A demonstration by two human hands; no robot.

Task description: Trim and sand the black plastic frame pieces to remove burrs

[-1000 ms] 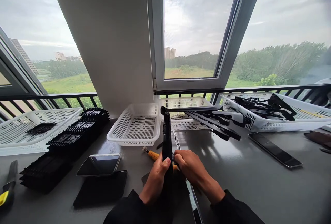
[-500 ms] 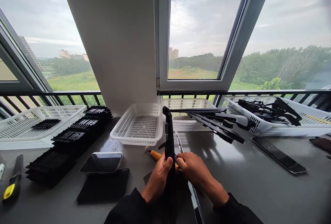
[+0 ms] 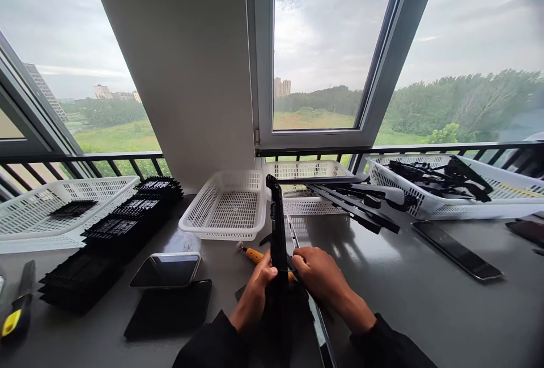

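Note:
A long black panel [image 3: 276,226] stands on edge at the table's near middle, its thin side toward me. My left hand [image 3: 255,294] is wrapped round its lower left side, thumb on the edge. My right hand [image 3: 318,275] is closed against the right side of the same panel, fingertips pinched at its edge; whatever small item they hold is hidden. An orange-handled tool [image 3: 254,253] lies on the table just behind my hands.
White mesh baskets: one at the left [image 3: 25,233], two at the middle [image 3: 204,226] [image 3: 312,169], one at the right [image 3: 429,205] with black parts. Stacked black trays [image 3: 110,232], a phone [image 3: 165,270], a dark slab [image 3: 457,250], a yellow-black tool [image 3: 17,306].
My hands have stayed on the upright panel. The left thumb has slid slightly down its edge; the view shifted a little.

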